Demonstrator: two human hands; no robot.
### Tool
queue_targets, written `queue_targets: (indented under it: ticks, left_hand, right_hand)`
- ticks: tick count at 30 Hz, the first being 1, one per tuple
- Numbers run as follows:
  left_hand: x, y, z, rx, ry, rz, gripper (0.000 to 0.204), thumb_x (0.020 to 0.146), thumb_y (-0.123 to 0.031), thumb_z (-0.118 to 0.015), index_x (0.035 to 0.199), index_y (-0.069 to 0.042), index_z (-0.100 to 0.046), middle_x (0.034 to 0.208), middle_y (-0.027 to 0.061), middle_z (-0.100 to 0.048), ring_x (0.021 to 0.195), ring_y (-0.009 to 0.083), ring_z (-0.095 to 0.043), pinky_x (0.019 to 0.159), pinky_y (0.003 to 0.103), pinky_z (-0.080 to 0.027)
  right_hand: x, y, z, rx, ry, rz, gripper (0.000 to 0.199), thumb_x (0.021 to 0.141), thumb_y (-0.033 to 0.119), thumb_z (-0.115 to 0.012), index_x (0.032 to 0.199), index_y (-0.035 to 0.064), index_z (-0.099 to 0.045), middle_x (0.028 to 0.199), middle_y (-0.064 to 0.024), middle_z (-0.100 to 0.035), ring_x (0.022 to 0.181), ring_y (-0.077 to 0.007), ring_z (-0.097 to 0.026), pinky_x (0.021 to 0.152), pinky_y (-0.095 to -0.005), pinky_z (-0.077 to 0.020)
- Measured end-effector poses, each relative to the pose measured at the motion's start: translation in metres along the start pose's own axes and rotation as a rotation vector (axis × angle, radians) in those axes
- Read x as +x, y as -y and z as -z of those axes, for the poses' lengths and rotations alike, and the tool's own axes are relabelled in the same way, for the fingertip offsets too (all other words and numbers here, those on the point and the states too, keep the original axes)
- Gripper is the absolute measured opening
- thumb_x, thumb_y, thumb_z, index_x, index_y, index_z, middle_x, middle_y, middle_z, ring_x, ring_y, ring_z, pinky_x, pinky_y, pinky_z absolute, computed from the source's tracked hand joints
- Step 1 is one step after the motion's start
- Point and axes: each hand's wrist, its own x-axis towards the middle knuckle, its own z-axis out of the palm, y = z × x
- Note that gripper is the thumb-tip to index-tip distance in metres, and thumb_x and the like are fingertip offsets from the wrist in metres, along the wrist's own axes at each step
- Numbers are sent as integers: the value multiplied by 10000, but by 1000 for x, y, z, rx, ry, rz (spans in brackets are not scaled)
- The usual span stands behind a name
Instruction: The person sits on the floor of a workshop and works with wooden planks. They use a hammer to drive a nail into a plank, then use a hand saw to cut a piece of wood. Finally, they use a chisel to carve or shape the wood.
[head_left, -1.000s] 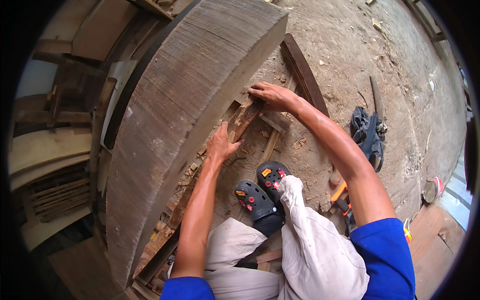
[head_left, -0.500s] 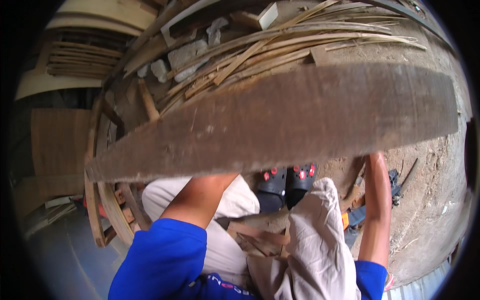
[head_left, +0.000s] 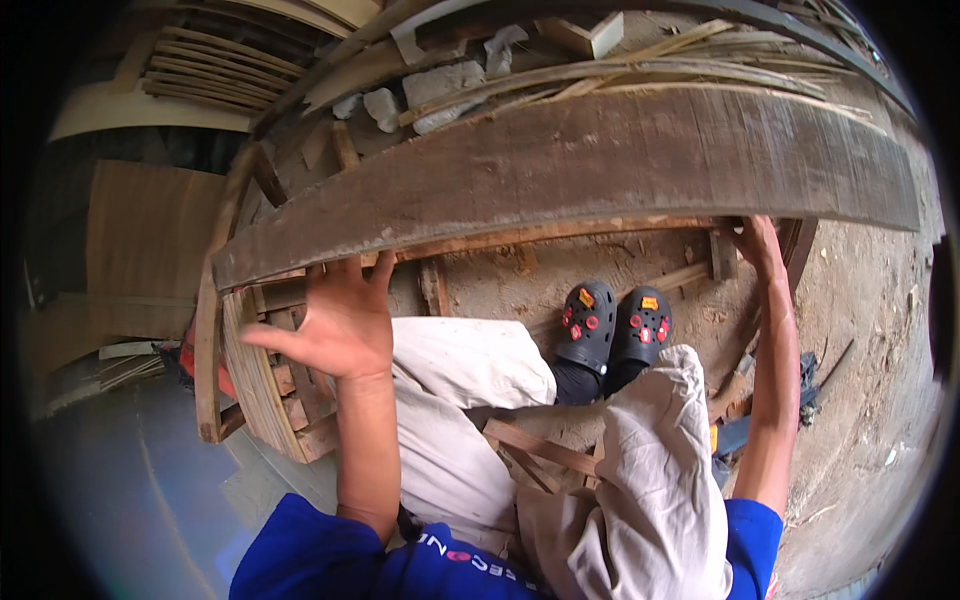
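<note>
A long, wide dark-brown wooden board (head_left: 560,170) stretches across the upper half of the view, tapering in appearance toward the left. Along its near edge shows a narrower wooden rail (head_left: 540,235) of a frame beneath. My left hand (head_left: 345,320) is open at the board's near left edge, thumb stuck out sideways and fingers spread; the fingertips meet or pass under the edge. Near the board's right end, my right hand (head_left: 758,245) has its fingers bent at the near edge, partly hidden by the board, and appears to grip it.
Black clogs (head_left: 585,325) are on my feet below the rail. Curved wooden frame pieces (head_left: 262,375) stand at left. Beyond the board lie long wood strips (head_left: 640,65) and stone chunks (head_left: 440,90). Small wood pieces (head_left: 540,445) lie between my legs, tools (head_left: 735,435) beside my right forearm.
The board has moved away from me and lower, uncovering both hands and the rail beneath. My left hand now shows with fingers spread. The view has shifted somewhat.
</note>
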Motion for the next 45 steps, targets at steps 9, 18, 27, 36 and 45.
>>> queue_targets:
  ticks: [9, 18, 27, 36, 45]
  left_hand:
    - [34, -31, -18, 258, -247, 28, 586, 1023, -264, -585, 1495, -7, -352, 1531, 234, -394, 1452, 381, -360, 1186, 594, -363]
    - [74, -38, -25, 190, -218, 99, 498, 1031, -265, -558, 1438, 0, -447, 1441, 229, -508, 1349, 405, -498, 1051, 608, -511]
    - [145, -45, 22, 408, -292, 49, 508, 992, -285, -648, 1384, 6, -508, 1353, 188, -598, 1242, 310, -604, 1030, 469, -563]
    - [160, 1, 37, 345, -216, -46, 527, 970, -442, -651, 1275, -24, -553, 1261, 148, -619, 1189, 265, -595, 1087, 447, -481]
    - [80, 313, 93, 1673, 737, -128, 567, 934, -360, -666, 1385, -56, -505, 1410, 188, -516, 1361, 346, -456, 1181, 576, -253]
  right_hand:
    - [1, 10, 17, 68, -4, -5, 659, 734, 46, -830, 1343, 74, -581, 1289, -161, -627, 1239, -365, -579, 1024, -432, -509]
    - [20, 37, 40, -46, -69, 30, 670, 714, 133, -872, 1320, 57, -597, 1257, -192, -639, 1218, -393, -587, 1015, -448, -514]
    - [30, 39, -9, -69, -41, -116, 883, 674, 282, -905, 1421, 51, -496, 1399, -189, -538, 1234, -395, -578, 1021, -440, -509]
    - [24, 33, -30, -27, -116, -206, 898, 686, 234, -889, 1475, 111, -477, 1549, -153, -443, 1309, -368, -545, 1059, -427, -498]
    - [26, 29, -30, -67, -108, -170, 846, 679, 270, -889, 1424, 120, -519, 1487, -132, -513, 1210, -363, -617, 999, -441, -524]
